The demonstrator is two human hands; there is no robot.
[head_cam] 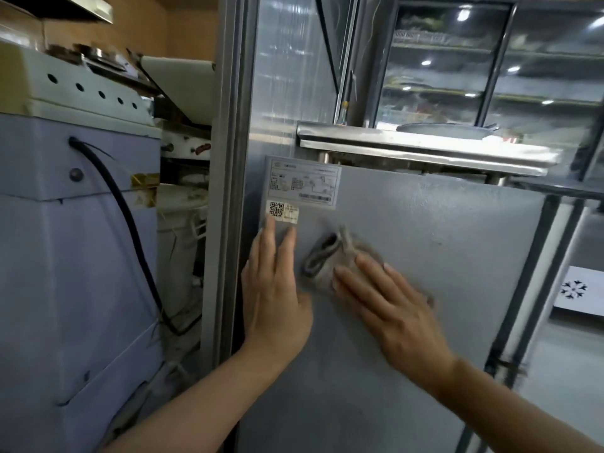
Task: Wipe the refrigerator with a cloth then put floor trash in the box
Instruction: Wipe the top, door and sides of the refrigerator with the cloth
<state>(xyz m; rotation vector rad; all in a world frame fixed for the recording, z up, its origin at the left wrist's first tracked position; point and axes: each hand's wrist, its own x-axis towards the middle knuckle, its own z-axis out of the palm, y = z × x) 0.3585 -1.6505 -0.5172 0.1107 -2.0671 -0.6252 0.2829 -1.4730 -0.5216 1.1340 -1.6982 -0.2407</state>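
Refrigerator side panel (pixel 408 243), one flat grey metal surface, fills the middle of the view and stands upright beside one pale blue machine housing (pixel 65 256) on the left. One black cable (pixel 130 220) hangs down this housing. Above the panel, one shiny steel shelf (pixel 425 148) sticks out. Two labels are stuck on the panel: one grey rating plate (pixel 302 183) and, just under it, one small white QR sticker (pixel 282 210). One crumpled grey cloth (pixel 327 259) lies against the panel under the right hand (pixel 389 305), whose fingers are straight, slightly spread, and press on it. The left hand (pixel 274 289) rests flat on the panel just left of the cloth, fingers straight and close together, holding nothing.
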